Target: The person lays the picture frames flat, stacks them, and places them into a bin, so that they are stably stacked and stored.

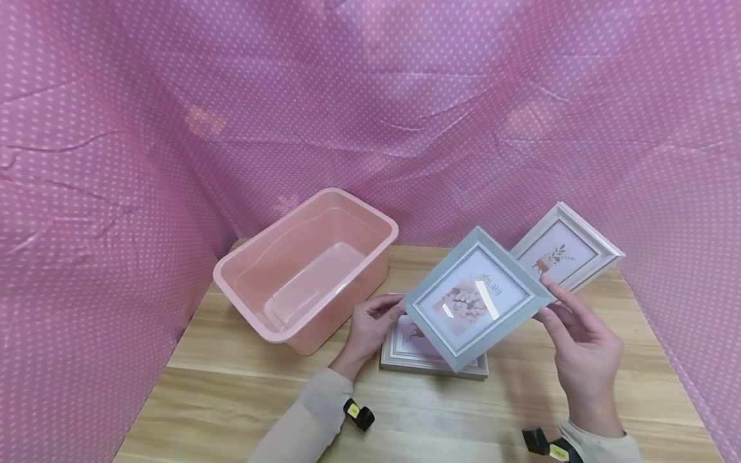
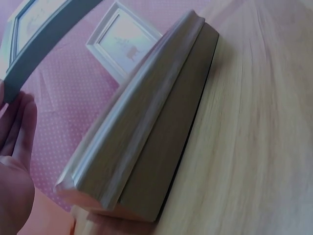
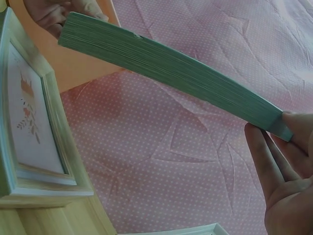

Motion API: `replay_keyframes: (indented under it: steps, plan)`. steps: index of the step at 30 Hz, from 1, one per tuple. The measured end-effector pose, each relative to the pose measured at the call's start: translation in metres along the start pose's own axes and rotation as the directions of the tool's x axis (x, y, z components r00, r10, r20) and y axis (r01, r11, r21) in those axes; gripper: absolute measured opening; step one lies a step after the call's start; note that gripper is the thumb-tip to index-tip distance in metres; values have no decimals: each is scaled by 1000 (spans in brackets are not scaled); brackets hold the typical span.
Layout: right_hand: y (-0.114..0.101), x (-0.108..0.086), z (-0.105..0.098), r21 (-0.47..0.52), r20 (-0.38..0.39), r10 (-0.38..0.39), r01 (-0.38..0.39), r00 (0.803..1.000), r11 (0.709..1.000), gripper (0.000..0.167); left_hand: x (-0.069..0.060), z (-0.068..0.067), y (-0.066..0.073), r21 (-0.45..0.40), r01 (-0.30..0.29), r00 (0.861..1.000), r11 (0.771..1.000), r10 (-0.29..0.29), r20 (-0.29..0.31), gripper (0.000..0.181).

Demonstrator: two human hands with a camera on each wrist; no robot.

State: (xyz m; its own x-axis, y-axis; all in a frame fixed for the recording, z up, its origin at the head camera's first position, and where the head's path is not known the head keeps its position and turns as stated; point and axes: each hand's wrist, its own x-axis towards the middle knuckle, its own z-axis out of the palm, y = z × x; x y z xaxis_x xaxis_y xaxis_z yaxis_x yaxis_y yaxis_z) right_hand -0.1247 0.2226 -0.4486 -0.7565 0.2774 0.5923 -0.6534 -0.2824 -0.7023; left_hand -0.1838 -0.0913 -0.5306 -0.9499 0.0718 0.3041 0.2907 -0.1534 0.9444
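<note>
Both hands hold a grey-green picture frame (image 1: 503, 247) tilted above the table, its glazed face turned up and showing a floral print. My left hand (image 1: 368, 328) pinches its left corner, while my right hand (image 1: 587, 357) pinches the opposite corner between thumb and fingers. Beneath it a pale picture frame (image 1: 434, 372) lies flat on the table, partly covered by the held one. The right wrist view shows the held frame's green edge (image 3: 171, 68) stretched between the two hands. In the left wrist view, the lying frame's thick side (image 2: 142, 117) is close by.
A pink plastic tub (image 1: 307, 328) stands on the left of the wooden table (image 1: 231, 399). Behind my right hand, a white picture frame (image 1: 585, 273) with a plant print sits at the back right. Pink dotted cloth (image 1: 347, 116) encloses the table behind and at both sides.
</note>
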Motion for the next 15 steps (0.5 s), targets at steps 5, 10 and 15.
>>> replay_keyframes:
  steps: [5,10,15]
  plan:
    - [2,-3,-2,2,7,-9,9,1000,1000,43,-1,5,5,-40,53,996,998,-55,-72,28]
    - [4,-6,-1,-11,-13,-3,3,1000,1000,43,-3,7,7,-78,72,992,994,-80,-101,29]
    - [6,-10,-3,-23,-16,-15,14,1000,1000,42,-4,8,7,-81,78,988,994,-88,-126,28]
